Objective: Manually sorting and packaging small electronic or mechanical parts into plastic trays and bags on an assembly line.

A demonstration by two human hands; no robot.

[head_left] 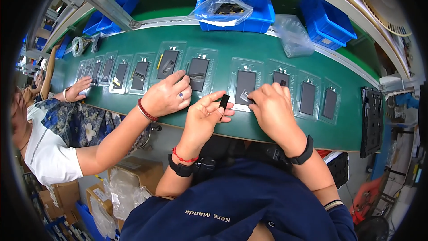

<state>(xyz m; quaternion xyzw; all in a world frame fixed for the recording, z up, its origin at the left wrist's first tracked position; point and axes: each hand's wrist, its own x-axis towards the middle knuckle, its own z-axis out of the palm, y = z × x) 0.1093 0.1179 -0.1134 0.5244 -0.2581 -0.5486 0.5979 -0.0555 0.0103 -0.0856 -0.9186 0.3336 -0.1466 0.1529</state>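
Observation:
My left hand (207, 112) pinches a small black strip (224, 101) between thumb and fingers, just above the bench's near edge. To its right, my right hand (273, 107) is closed, its fingertips down at the right side of a flat dark rectangular panel (246, 82). That panel lies in a clear plastic tray (236, 66). A small shiny clear piece (244, 94) shows on the panel beside those fingertips; whether they grip it is hidden. Another dark panel (280, 78), in the neighbouring tray, is partly covered by my right hand.
A co-worker's hand (166, 94) reaches over a panel (199, 72) on my left. More panels in clear trays line the green bench (218, 40). Behind stand a blue bin (263, 11) holding a plastic bag and stacked clear trays (294, 35). Black trays (371, 120) stand at right.

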